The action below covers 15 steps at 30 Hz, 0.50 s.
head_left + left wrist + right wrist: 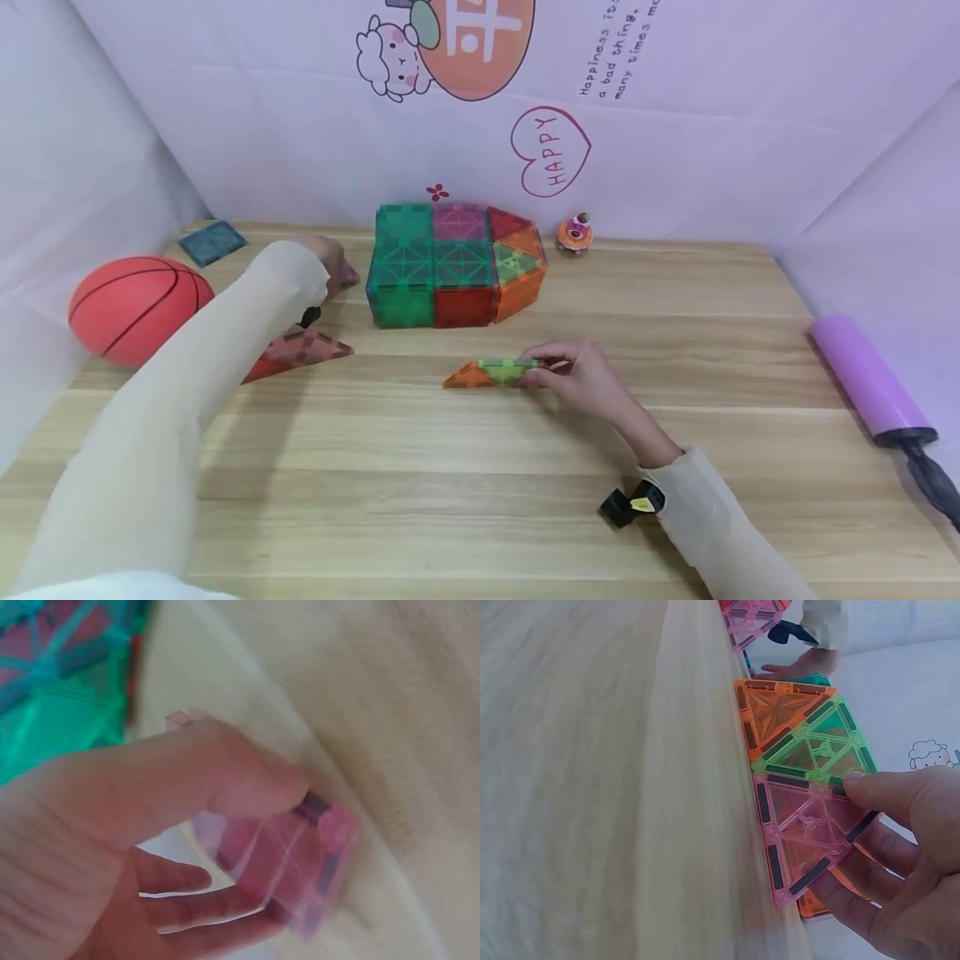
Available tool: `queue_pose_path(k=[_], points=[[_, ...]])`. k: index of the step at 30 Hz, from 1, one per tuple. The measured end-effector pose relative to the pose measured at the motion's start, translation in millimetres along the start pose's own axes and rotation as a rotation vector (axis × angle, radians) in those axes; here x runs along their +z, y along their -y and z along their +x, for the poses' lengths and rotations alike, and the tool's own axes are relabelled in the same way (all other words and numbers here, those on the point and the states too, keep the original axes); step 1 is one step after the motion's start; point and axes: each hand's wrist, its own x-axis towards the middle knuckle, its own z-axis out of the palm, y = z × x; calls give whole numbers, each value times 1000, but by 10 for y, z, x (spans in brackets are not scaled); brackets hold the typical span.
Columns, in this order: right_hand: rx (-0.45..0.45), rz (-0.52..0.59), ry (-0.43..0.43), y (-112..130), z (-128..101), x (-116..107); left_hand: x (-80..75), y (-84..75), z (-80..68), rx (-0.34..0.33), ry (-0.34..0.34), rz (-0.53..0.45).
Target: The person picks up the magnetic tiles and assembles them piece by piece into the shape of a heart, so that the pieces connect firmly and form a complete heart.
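Note:
At the left of the table, my left hand [324, 257] holds a pink translucent magnetic tile [289, 859] between thumb and fingers, slightly blurred in the left wrist view. My right hand [588, 379] pinches a joined strip of triangular magnetic tiles standing on edge at the middle of the table. In the right wrist view the strip shows an orange triangle [776, 712], a green triangle [821, 750] and a pink triangle [799, 814], with another orange piece partly hidden behind the pink one. Beyond both hands stands a box-shaped block of magnetic tiles [405, 265], mostly green, with an orange pointed end.
Red and pink tiles [303, 352] lie partly under the left forearm. A red basketball [138, 308] and a dark blue tile [212, 243] are at the left. A small toy figure [575, 235] stands by the back wall. A purple pump [870, 375] lies far right.

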Motion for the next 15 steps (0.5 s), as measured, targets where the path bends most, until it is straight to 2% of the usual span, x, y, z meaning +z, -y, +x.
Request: queue_pose_path(k=[2, 5, 9, 15], points=[[2, 1, -1, 9, -3, 1, -44, 5, -13, 15, -16, -9], [7, -1, -11, 32, -2, 1, -148, 10, -29, 42, -12, -52], [11, -5, -7, 44, -7, 15, -284, -5, -86, 59, 3, -62], [18, -2, -8, 46, -20, 37, -498, -59, -311, 113, -75, -17]])
